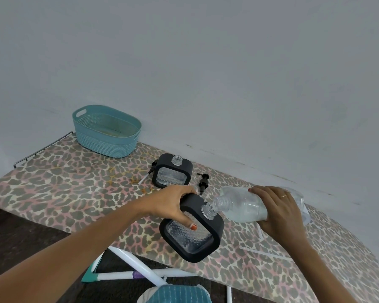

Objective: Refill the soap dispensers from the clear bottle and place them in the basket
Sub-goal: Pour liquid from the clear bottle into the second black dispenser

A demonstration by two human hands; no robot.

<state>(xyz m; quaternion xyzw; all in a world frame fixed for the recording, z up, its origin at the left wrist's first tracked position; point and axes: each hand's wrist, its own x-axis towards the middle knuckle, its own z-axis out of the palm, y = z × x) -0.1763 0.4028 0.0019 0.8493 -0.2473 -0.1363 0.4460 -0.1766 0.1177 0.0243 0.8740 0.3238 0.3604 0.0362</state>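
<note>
My left hand (pixel 173 205) grips a black-framed soap dispenser (pixel 206 239) with a clear patterned window, tilted above the board's front edge, its threaded neck uncapped. My right hand (pixel 280 212) holds the clear bottle (pixel 241 205) tipped on its side, its mouth touching the dispenser's neck; clear liquid lies inside. A second dispenser (pixel 172 171) of the same kind stands upright and uncapped further back. The teal basket (pixel 106 136) sits at the far left end with nothing visible in it.
All stands on a leopard-print ironing board (pixel 70 189) against a grey wall. Two black pump heads lie loose: one pump (pixel 203 182) right of the standing dispenser, another pump (pixel 150 171) at its left. Clear tubing (pixel 265 252) lies near my right wrist.
</note>
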